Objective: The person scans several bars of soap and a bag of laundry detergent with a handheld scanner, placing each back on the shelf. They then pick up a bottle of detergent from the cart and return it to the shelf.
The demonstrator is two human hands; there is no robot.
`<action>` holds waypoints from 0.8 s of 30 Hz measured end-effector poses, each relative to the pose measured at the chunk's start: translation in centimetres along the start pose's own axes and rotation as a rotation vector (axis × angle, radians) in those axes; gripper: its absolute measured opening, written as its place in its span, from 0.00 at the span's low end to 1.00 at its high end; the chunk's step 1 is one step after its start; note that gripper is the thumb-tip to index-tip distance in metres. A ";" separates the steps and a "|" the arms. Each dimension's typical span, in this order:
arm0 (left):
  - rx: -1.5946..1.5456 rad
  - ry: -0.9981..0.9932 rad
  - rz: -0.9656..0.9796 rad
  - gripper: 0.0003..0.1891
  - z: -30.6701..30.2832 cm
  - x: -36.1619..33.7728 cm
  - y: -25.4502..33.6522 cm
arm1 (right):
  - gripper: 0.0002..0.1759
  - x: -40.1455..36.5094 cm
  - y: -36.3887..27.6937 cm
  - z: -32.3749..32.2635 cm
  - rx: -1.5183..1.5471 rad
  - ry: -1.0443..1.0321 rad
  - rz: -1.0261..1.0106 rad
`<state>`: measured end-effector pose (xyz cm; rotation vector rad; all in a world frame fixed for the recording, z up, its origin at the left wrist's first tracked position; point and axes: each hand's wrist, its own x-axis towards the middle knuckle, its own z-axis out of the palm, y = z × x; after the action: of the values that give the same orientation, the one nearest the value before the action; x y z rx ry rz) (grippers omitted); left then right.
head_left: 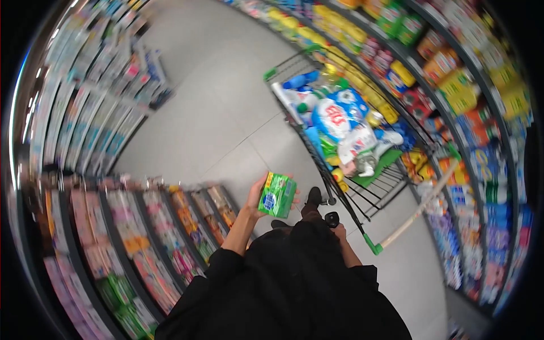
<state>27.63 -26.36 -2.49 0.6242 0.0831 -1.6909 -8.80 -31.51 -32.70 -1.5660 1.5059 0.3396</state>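
My left hand (256,195) is wrapped around a small green pack (277,195) with a yellow strip at its top and a blue and white logo. I hold it up in front of my body, its printed face towards me. Low at my right side, my right hand (339,232) is closed around a black object with a rounded end (331,219); its kind cannot be made out. Just right of that hand stands a shopping cart (371,243) with a black wire frame and green corners, its pale handle (416,208) turned off to the right. Neither hand touches the cart.
Inside the cart lie a blue and white bag (334,120), several bottles and other packs. Stocked shelves (453,73) run along the right, close to the cart. More shelves with packaged goods (130,226) stand at my left. Grey tiled floor (226,113) stretches ahead between them.
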 end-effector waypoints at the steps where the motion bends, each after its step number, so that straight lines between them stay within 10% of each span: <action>1: -0.031 0.011 0.064 0.41 -1.3 -2.9 -0.8 | 0.31 0.1 -1.1 -0.2 -0.054 -0.020 -0.043; 11: -0.581 -0.167 0.523 0.40 -12.0 -23.7 -8.7 | 0.08 -5.2 -21.5 1.3 0.055 -0.404 -0.362; 22: -0.095 0.385 0.775 0.28 -10.1 -34.3 -11.0 | 0.20 -28.0 -46.2 8.1 0.003 -1.490 -0.656; 24: -0.213 0.463 0.794 0.28 -9.7 -34.9 -10.9 | 0.33 -27.7 -47.9 9.8 -0.367 -1.440 -0.888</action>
<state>23.86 11.09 1.66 0.7491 0.2992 -0.7445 31.97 -13.73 1.68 -1.4543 -0.3711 0.9433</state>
